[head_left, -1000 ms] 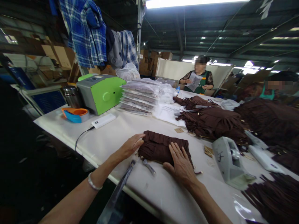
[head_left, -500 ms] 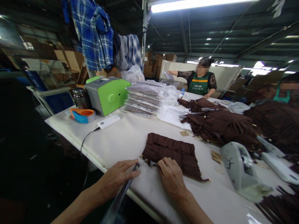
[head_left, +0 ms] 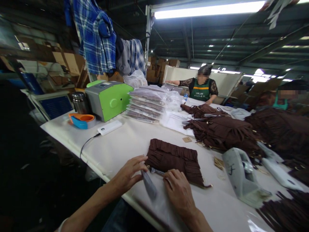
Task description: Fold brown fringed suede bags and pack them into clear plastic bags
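Observation:
A dark brown gathered fabric bag lies flat on the white table. Along its near edge runs a narrow strap in clear plastic. My right hand has its fingers bent down onto that edge, closed at the strap's end; the fingertips are partly hidden. By the bag's near left corner is my left hand, its fingers spread and thumb apart. A grey plastic-covered strip slants across the table just below the left fingertips, its upper end beside the thumb.
A grey tape dispenser stands right of the bag. Further back are brown bags, a stack of plastic-packed items, a green machine and a white power bank. A co-worker stands across the table.
The grey strip has swung from hanging over the table edge onto the tabletop between my hands. My left hand's fingers have lifted and spread; my right hand stays at the bag's edge.

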A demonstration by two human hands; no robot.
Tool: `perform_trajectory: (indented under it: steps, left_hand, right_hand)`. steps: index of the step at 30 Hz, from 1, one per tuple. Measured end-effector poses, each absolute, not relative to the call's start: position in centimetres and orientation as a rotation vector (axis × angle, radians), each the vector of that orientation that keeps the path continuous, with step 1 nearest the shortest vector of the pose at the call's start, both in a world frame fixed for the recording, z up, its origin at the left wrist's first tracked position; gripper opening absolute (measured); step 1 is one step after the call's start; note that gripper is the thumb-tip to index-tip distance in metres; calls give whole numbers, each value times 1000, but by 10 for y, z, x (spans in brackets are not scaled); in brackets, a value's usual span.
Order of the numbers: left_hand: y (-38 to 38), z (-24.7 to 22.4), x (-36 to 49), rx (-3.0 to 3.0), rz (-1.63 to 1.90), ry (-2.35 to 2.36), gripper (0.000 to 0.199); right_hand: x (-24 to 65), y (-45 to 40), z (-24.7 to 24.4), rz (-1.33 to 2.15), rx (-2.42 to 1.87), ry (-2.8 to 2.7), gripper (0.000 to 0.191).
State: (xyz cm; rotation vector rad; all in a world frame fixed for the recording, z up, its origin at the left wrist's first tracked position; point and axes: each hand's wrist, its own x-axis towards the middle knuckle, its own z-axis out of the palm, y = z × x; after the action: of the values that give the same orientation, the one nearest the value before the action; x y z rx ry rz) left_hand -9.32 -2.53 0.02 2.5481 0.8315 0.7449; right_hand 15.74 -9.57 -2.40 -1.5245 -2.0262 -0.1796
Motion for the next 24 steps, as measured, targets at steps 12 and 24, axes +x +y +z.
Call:
perform_trajectory:
  steps: [12,24]
  left_hand:
    - [0,-14,-16,2637,620,835,27]
    - [-14,-36,-70,2605,714,1560,25]
  right_hand:
    - [192,-136,-21,-112,-1499,-1903,22]
    - [163,-87,-18,-388,-1597,-2156,38]
